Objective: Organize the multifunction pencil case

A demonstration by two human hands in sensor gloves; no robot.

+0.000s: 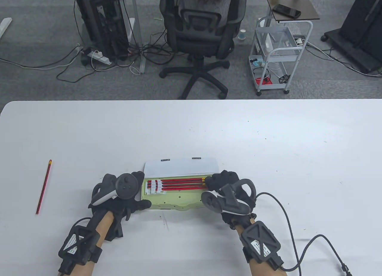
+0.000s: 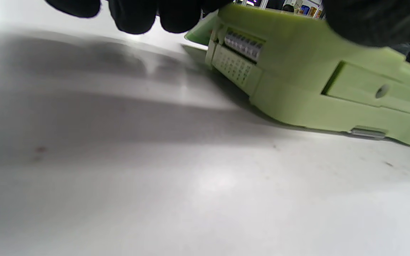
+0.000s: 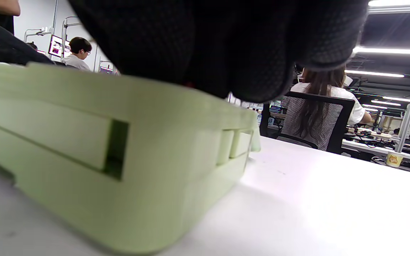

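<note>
Case [image 1: 176,199] lies open at the near table [image 1: 268,144] edge, lid up. Three pencils [image 1: 182,184] clipped inside; one pencil [image 1: 44,187] left, well off to the left. Left hand [image 1: 119,195] grips the case's left end; right hand [image 1: 226,189] fingers curl over its right end, pinch unclear. Mostly done.

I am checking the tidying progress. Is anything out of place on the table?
Yes. One red pencil lies alone far to the left on the table, apart from the open green pencil case, where the other red pencils already lie in a row. Nothing looks spilled or damaged.
</note>
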